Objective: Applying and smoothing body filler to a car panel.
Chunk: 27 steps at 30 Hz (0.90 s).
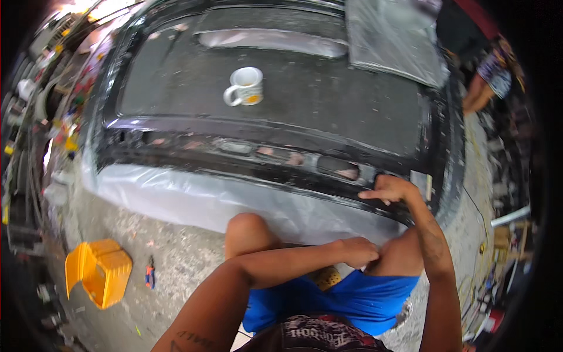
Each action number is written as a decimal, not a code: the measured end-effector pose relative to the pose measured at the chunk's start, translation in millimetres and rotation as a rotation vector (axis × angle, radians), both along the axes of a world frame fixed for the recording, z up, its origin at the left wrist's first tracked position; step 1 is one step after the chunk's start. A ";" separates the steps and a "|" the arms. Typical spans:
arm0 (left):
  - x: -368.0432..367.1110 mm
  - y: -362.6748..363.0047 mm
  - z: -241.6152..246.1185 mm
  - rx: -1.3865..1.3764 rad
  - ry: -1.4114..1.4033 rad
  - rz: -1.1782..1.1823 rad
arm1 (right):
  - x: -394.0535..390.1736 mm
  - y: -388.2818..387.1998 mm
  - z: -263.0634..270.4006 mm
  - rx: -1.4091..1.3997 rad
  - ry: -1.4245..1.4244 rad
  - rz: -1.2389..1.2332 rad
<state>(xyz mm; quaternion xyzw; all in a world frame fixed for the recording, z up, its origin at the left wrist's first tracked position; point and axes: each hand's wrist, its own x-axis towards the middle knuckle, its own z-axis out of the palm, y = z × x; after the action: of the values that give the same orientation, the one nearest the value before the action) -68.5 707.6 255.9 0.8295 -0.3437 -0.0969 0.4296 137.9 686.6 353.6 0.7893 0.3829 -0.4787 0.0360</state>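
A large black panel, apparently a vehicle body part [308, 94], lies before me, with a row of oblong openings along its near side. At its near right part, my right hand [387, 189] rests on the black surface, one finger stretched out to the left and the others bent. A small flat grey piece with a pale strip [421, 185] lies just right of that hand. My left arm crosses my lap, and my left hand [358, 253] is curled at my right knee; a tiny whitish bit shows under its fingers, too blurred to identify. A white mug [246, 86] stands on the panel.
Clear plastic sheeting [176, 193] hangs along the near edge; more plastic [396, 53] covers the far right corner. On the concrete floor at left are a yellow plastic container [105, 273] and red-and-blue-handled pliers [150, 273]. Clutter lines both sides. A person [492, 75] is at far right.
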 end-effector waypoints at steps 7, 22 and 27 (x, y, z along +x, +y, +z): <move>-5.8 9.1 -13.2 0.010 0.034 0.000 | -2.8 4.0 -8.3 -0.008 0.010 -0.037; -4.8 15.8 -5.1 0.066 0.146 -0.047 | 1.1 -1.1 -15.2 0.049 0.055 0.039; -4.2 20.6 -1.5 0.010 0.103 -0.035 | 2.5 -6.5 -21.2 0.027 0.054 -0.008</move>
<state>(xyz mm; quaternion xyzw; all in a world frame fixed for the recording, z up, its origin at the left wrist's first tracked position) -72.8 728.2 254.4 0.8192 -0.3352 -0.1489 0.4408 140.3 680.1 332.4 0.7780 0.3869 -0.4948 0.0133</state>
